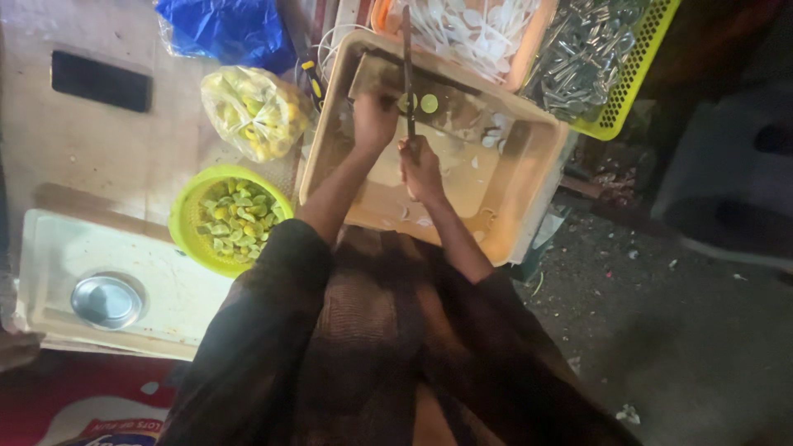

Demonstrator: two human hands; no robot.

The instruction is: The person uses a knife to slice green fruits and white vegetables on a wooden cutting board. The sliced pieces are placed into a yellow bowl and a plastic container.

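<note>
The right hand (423,169) is closed around the handle of a long knife (408,74), whose thin blade runs straight away from the person, edge down on a wooden cutting board (462,107). The left hand (374,118) is curled shut just left of the blade, pinning a small green fruit (405,102) against the board so it cannot roll under the cut; its fingers are tucked back from the edge. On the right side of the blade lies a round cut half (429,103), its pale green face turned up.

The board sits propped inside a large beige plastic tub (529,206), probably so that juice and scraps fall into the tub rather than on the floor; pale bits of peel or pith lie scattered on the tub's bottom around and beyond the right hand.

To the left of the left hand, just outside the tub, a clear plastic bag (254,110) of yellow-green fruit stands within easy reach, and nearer the person a round lime-green basket (186,216) holds cut wedges (235,219). Further left is a pale tabletop (107,140) with a white tray (58,248) carrying a small steel bowl (106,301).

Beyond the hands, an orange crate (529,70) holds white plastic spoons (475,29), and to its right a yellow-green mesh basket (636,74) holds metal cutlery (578,58). A blue plastic bag (227,29) lies far to the left of those.
</note>
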